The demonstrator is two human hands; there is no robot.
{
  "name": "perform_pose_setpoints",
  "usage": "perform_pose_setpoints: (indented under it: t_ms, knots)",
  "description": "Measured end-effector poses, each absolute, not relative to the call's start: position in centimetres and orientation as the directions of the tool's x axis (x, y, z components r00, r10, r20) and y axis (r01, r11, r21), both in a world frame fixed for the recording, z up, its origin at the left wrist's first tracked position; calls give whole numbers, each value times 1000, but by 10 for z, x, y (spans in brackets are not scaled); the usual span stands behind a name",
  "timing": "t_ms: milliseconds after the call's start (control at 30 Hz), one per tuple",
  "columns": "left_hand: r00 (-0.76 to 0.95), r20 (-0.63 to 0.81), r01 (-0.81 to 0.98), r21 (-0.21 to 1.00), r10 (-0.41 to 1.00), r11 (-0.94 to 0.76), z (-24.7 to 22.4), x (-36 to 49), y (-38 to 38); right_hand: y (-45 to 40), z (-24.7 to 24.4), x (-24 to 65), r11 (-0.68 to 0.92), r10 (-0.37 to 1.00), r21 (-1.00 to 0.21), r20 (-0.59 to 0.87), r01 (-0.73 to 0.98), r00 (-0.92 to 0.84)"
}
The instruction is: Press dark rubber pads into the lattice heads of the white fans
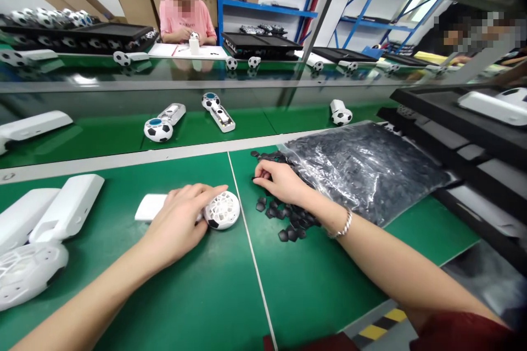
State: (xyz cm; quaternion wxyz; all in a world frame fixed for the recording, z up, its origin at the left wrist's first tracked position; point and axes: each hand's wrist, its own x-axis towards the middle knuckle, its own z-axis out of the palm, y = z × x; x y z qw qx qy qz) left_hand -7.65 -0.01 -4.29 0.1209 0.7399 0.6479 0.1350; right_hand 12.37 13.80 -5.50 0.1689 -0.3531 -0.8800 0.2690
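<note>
My left hand (183, 214) is wrapped over a white device with a round, football-patterned head (223, 210), which lies on the green table (185, 296). The head's open lattice faces up, and the white body shows beyond my fingers. My right hand (274, 178) pinches a small black piece (256, 179) between thumb and fingertips, just above the table. Loose black pentagon pieces (292, 233) are scattered below and behind that hand. Beside my right forearm is a clear plastic bag (362, 162) full of such black pieces.
More white devices (72, 208) lie at the left. Beyond the table edge, a green belt (263, 118) carries several football-headed devices (158, 129). Stacked black trays (469, 126) stand at the right. A person in pink (187, 16) sits across, handling a white device.
</note>
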Motion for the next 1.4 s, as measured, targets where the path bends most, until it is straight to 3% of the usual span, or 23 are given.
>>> perform_pose_setpoints:
  t_ms: [133, 333, 567, 633, 900, 1133, 1267, 1400]
  knots:
    - [170, 90, 930, 313, 981, -190, -47, -77, 3, 107, -46, 130, 636, 616, -688, 178, 351, -767]
    - [152, 80, 934, 315, 985, -170, -44, -72, 0, 79, -40, 131, 697, 502, -696, 303, 171, -810]
    - [24, 92, 921, 386, 995, -58, -44, -60, -1, 74, -41, 124, 938, 298, -286, 386, 193, -873]
    - [1, 110, 918, 395, 994, -45, -45, -58, -2, 72, -40, 121, 949, 272, -259, 396, 178, -877]
    - [-14, 113, 898, 439, 994, -37, -46, -58, -2, 74, -43, 118, 768, 412, -633, 372, 97, -832]
    - [-16, 133, 886, 461, 991, -47, -47, -57, -2, 82, -47, 115, 649, 463, -759, 334, 57, -821]
    - [-38, 146, 869, 493, 989, -39, -48, -56, -2, 86, -48, 110, 546, 516, -832, 240, 99, -822]
    - [-42, 147, 864, 502, 988, -38, -48, -56, -3, 88, -47, 110, 546, 502, -832, 230, 99, -833]
